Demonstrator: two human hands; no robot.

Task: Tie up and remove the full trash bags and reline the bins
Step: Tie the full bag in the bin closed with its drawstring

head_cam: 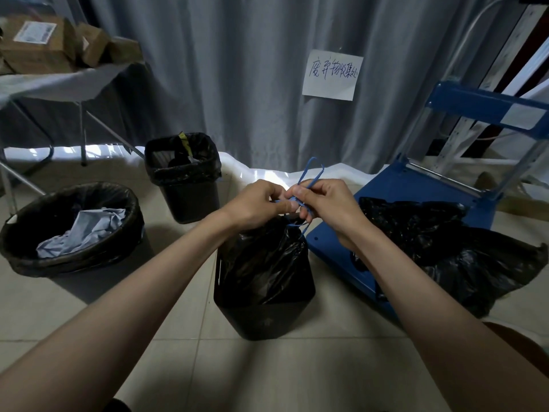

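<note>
A black trash bag stands gathered at its top inside a black bin right in front of me. Its blue drawstring loops up above my hands. My left hand pinches the string at the bag's neck. My right hand grips the string's strands close beside it, fingers curled. A round black bin at the left holds crumpled blue-grey paper in a black liner. A square black bin behind it is lined and holds dark rubbish.
A blue hand cart lies at the right with a tied-off black bag on it. A folding table with cardboard boxes stands at the back left. Grey curtains with a paper sign close the back. The floor is tiled.
</note>
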